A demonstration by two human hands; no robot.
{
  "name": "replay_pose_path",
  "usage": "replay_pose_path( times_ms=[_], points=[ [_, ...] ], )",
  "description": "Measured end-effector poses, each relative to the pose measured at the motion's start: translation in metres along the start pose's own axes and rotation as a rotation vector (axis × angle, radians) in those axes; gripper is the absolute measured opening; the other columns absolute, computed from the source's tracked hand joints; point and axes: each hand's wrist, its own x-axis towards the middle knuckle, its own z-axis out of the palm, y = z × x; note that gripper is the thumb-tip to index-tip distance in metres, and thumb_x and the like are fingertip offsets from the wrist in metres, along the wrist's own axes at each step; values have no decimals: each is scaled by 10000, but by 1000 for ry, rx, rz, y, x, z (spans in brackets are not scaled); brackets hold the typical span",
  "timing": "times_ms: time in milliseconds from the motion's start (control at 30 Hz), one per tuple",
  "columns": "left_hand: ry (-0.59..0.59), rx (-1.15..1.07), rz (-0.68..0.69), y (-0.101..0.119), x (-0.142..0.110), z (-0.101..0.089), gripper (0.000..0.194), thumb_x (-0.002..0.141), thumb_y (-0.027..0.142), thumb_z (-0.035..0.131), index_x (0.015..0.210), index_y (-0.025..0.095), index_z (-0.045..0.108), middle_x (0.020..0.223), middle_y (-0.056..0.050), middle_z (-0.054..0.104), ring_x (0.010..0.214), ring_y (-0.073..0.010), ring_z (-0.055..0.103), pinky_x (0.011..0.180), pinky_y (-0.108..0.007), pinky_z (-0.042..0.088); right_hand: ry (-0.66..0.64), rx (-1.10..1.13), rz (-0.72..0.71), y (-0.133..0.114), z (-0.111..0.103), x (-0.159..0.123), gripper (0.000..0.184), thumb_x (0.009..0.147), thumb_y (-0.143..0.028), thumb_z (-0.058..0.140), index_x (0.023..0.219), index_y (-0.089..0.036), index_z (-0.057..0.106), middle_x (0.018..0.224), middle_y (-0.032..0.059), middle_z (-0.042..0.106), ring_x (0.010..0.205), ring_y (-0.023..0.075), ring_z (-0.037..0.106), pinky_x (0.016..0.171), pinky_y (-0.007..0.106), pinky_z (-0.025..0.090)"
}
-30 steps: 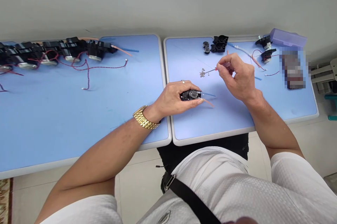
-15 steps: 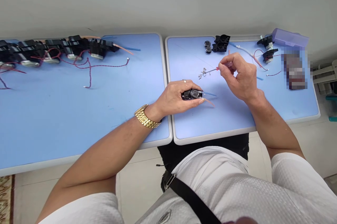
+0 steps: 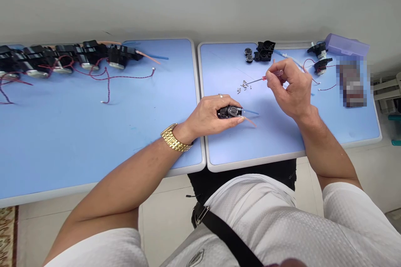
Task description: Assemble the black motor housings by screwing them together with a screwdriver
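My left hand (image 3: 211, 114) is wrapped round a small black pump-like unit (image 3: 231, 112) on the right-hand blue table. A blue tube (image 3: 251, 112) and an orange tube (image 3: 250, 122) stick out of its right end. Between the thumb and fingers of my right hand (image 3: 291, 85) is a screwdriver (image 3: 265, 78) with a clear reddish handle. Its thin shaft points left, and the tip is at a small pile of silver screws (image 3: 243, 85). Whether a screw clings to the tip is too small to tell.
Black housings (image 3: 265, 51) and two small round parts (image 3: 248, 55) lie at the back. Another black assembly (image 3: 321, 59), a purple case (image 3: 347, 45) and a blurred-out object (image 3: 353, 83) are at right. Several black units (image 3: 90, 54) with red-black wires line the left table (image 3: 78, 133).
My right hand and the screwdriver have shifted slightly to the right and up, the tip still at the screws. My left hand keeps its hold on the black unit.
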Motion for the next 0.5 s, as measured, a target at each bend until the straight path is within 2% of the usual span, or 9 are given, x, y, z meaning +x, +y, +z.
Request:
replay_pose_path(
  times_ms=[233, 500],
  points=[
    [8, -16, 4, 0, 0, 1, 399, 955, 590, 869, 1043, 201, 857, 850, -39, 805, 731, -158, 688, 720, -297, 523, -24, -19, -3, 1, 0, 0, 182, 1154, -399, 566, 1079, -276, 678, 861, -25, 756, 689, 140, 668, 641, 320, 517],
    [8, -15, -2, 0, -1, 1, 391, 952, 583, 871, 1044, 204, 856, 832, -33, 791, 726, -158, 679, 710, -296, 514, 22, -30, 26, 7, 2, 0, 219, 1166, -468, 558, 1091, -301, 678, 851, -22, 744, 693, 157, 664, 662, 339, 546]
  ],
)
